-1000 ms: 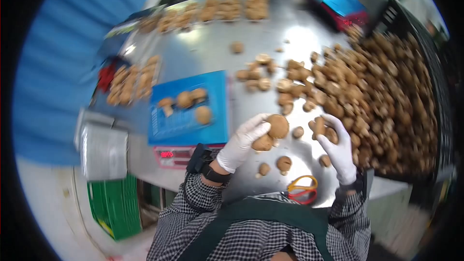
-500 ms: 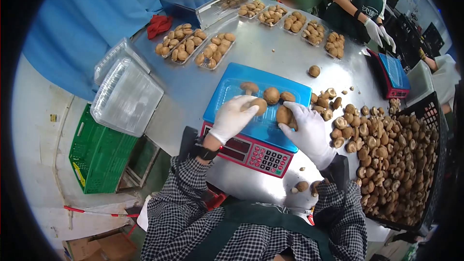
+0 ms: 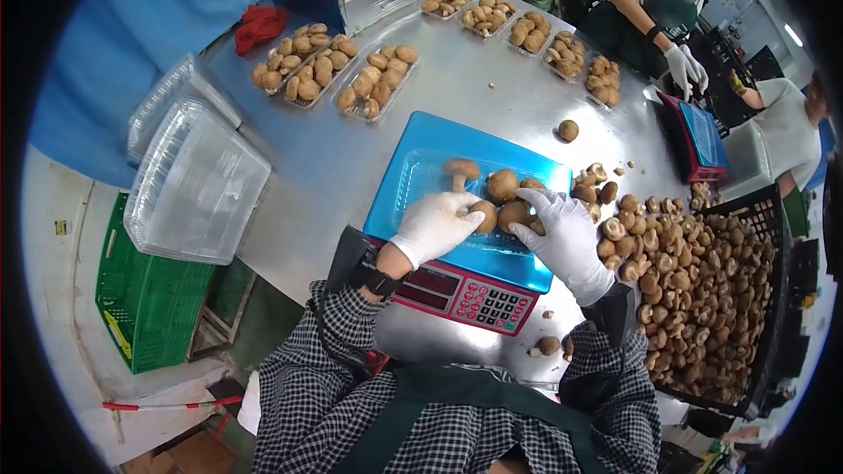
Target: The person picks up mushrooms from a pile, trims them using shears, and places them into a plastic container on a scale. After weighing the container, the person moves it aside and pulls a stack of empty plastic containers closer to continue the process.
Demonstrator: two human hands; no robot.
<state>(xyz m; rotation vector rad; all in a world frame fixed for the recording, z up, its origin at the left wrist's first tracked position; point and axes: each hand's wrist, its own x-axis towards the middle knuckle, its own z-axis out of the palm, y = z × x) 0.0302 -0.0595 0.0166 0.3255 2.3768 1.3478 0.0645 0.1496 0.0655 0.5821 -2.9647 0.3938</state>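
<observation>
A clear plastic tray [image 3: 420, 183] sits on the blue-topped scale [image 3: 397, 158]. In it lie several brown mushrooms, one of them a mushroom on its side with its pale stem showing [image 3: 461, 168] and another a round-capped mushroom [image 3: 502, 185] near the middle. My left hand [image 3: 432, 230], in a white glove, pinches a mushroom [image 3: 483, 217] at the tray's near side. Beside it, my gloved right hand [image 3: 566, 241] has thumb and fingers closed round another mushroom [image 3: 513, 217]. The two held mushrooms are close together, and my right fingers partly cover a mushroom behind [image 3: 532, 183].
Right of the scale, loose mushrooms spill from a black crate [image 3: 762, 386]. Filled mushroom trays [image 3: 379, 81] line the far side. Stacked clear trays [image 3: 198, 180] stand left above a green crate [image 3: 149, 290]. Beyond, a co-worker's gloved hands [image 3: 685, 70] hang near another scale [image 3: 698, 136].
My two hands have come closer together, bringing their mushrooms nearly side by side in the tray. The camera view has shifted slightly; the co-worker's hands have lowered a little.
</observation>
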